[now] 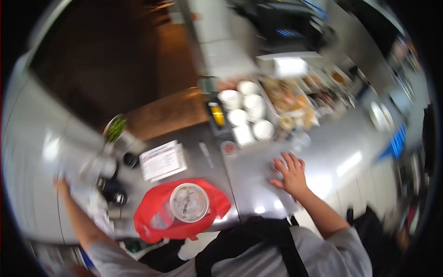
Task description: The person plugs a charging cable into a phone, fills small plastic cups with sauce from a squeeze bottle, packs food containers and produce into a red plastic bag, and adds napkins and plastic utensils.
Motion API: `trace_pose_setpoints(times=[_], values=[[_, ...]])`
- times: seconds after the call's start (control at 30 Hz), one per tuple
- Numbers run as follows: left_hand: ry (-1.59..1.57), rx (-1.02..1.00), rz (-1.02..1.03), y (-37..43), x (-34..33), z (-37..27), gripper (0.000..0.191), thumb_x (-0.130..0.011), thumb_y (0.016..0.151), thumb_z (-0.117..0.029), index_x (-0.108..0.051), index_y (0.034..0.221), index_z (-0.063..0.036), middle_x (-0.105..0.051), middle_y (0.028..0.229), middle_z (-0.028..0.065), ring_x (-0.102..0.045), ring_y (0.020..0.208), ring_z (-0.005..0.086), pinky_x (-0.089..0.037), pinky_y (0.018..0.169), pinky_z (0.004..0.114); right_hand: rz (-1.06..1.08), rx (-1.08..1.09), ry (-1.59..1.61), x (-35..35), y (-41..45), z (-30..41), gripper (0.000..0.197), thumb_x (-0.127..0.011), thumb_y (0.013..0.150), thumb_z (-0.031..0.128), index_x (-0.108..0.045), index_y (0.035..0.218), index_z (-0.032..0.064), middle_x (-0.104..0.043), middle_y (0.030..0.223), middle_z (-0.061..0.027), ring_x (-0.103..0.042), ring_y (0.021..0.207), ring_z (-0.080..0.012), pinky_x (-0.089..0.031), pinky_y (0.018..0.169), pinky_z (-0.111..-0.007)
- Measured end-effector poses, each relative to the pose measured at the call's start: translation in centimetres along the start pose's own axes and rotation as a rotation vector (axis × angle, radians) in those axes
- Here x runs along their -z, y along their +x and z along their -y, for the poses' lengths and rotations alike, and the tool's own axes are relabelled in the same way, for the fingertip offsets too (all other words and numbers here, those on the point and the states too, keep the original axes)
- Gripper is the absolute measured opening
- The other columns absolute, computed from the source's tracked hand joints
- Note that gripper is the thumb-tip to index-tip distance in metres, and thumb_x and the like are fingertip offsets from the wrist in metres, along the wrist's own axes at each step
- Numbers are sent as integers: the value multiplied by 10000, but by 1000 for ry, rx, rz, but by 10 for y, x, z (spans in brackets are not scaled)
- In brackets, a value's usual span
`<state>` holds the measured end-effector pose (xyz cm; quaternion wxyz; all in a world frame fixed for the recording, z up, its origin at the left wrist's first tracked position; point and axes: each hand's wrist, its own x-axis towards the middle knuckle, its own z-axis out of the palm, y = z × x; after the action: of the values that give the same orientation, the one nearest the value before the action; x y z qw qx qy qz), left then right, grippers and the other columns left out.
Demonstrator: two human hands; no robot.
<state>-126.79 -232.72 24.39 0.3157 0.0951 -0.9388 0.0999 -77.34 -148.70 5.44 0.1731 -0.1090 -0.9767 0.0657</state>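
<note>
My right hand (290,173) hovers over or rests on the steel counter (252,187), its fingers spread. Something small and reddish shows beside its fingertips, too blurred to name. My left hand (61,185) reaches far out to the left, past the cluttered end of the counter; blur hides its fingers and whatever it may touch. Between my arms, near the front edge, lies an opened red plastic bag (145,204). In it stands a round lidded tub (189,202) with handwriting on the lid, beside clear plastic containers (162,216). Behind the bag lie printed sheets (162,161).
Stacks of white lids or cups (254,107) stand at the back, beside a tray of packed food items (287,97). A small cup of red contents (229,148) sits before them. A container of greens (116,130) and dark jars (130,160) are at the left.
</note>
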Motion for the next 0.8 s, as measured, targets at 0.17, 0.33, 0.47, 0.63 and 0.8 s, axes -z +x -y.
trace_pose_setpoints(times=[0.17,0.33,0.47,0.63,0.8], values=[[-148,52,181,15,9,8,450,-537,914,-359,-652,1125,21,-646,1151,201,-598,1078,352,-448,958,404,92,-191,-23,20,-79,26,642,-703,771,444,-499,1318,178,-423,1393,-95,-416,1256,-310,-360,950,-466],[-718,-204,-266,-56,74,-159,327,-540,884,-309,-639,1070,-59,-627,1170,133,-603,1025,314,-432,917,503,22,-457,85,40,-151,75,564,-725,786,323,-524,1287,158,-435,1368,-117,-436,1228,-309,-366,951,-465],[-1034,-1099,-62,-225,192,-305,245,-603,819,-288,-629,1009,-137,-588,1227,73,-590,998,299,-406,900,608,-186,-528,799,41,-124,119,431,-669,870,201,-533,1263,91,-502,1298,-144,-505,1177,-293,-411,985,-395],[-1185,-2240,-121,-377,263,-429,207,-680,737,-262,-616,933,-234,-540,1299,-1,-573,965,280,-372,879,739,29,-486,1648,60,-56,167,432,-623,915,180,-493,1299,28,-573,1237,-88,-554,1111,-199,-436,972,-351],[-1348,-2282,72,-429,281,-438,248,-696,730,-195,-618,966,-184,-527,1325,35,-578,951,276,-489,862,497,53,-313,1168,62,-55,133,235,-626,860,117,-617,1073,18,-670,1027,-146,-649,923,-257,-500,818,-338]])
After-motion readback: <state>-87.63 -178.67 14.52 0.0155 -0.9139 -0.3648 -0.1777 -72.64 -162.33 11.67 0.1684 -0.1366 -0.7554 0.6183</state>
